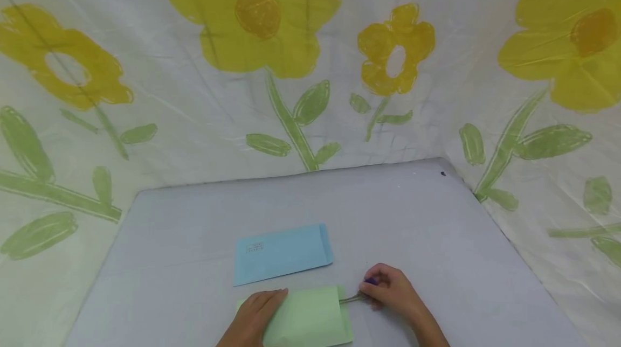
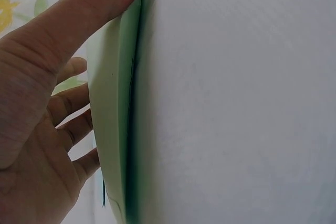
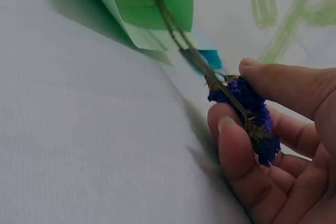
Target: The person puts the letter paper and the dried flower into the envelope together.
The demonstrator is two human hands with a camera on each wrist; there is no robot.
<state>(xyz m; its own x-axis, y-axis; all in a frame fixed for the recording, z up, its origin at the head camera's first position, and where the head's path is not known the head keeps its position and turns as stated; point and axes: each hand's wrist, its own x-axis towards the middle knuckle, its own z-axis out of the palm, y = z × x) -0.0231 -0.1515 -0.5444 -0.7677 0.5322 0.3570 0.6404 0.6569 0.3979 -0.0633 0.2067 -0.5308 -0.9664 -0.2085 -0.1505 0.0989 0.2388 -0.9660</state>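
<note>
A pale green envelope lies at the front of the table, its mouth toward the right. On its left part is my left hand; the left wrist view shows the thumb on one edge and the fingers against the far side, holding it. My right hand pinches a small dried purple-blue flower by its head, between thumb and fingers. From the flower, thin brown stems run left into the envelope's mouth, which gapes in the right wrist view. The stem ends are hidden inside.
Just behind the green envelope lies a light blue envelope with small printed text near its left end. The grey-white table is bounded at the back and sides by a white curtain painted with yellow flowers. A small dark spot marks the far right corner.
</note>
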